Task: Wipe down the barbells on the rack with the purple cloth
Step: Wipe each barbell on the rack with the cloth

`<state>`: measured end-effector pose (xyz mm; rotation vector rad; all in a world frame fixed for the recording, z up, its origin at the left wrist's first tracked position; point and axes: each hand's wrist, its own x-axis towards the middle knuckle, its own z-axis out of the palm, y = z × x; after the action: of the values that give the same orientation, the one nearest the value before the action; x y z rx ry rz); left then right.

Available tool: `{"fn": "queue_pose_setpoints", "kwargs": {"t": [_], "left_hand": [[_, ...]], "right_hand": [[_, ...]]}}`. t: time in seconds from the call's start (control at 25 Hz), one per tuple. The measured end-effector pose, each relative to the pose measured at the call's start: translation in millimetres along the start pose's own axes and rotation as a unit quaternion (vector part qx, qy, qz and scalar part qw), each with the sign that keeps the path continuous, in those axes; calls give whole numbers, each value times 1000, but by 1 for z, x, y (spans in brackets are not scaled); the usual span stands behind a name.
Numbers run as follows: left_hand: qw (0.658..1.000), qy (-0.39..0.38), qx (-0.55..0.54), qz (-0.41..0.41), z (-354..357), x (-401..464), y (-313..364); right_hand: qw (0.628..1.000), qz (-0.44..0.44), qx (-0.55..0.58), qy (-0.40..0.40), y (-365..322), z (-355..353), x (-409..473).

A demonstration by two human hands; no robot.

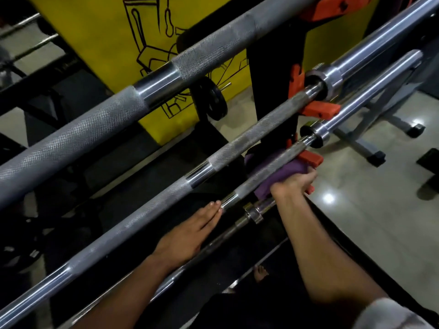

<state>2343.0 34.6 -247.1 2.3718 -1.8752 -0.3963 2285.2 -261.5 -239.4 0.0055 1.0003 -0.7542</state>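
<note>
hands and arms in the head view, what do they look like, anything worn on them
Both forearms are bare, with no gloves, watch, rings or bands visible on the left hand or the right hand. Only the right arm shows clothing: the edge of a light grey short sleeve at the bottom right corner.

Barbells (133,129): stacked on the rack (275,74) — one above another
Cloth (273,176): wrapped on the third bar
Hands: right (293,185) on cloth — left (190,231) beside it

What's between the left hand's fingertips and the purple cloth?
Head view: a short smooth stretch of the third barbell separates the left hand from the purple cloth gripped by the right hand.
</note>
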Motion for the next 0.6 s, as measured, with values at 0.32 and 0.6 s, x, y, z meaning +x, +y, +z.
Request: {"fn": "queue_pose_setpoints", "kwargs": {"t": [0.32, 0.6], "left_hand": [[1000, 0, -1, -5, -1, 3, 0], [1000, 1, -3, -12, 1, 1, 1]], "right_hand": [[986, 59, -155, -21, 60, -27, -22], [984, -35, -171, -19, 18, 5, -8]]}}
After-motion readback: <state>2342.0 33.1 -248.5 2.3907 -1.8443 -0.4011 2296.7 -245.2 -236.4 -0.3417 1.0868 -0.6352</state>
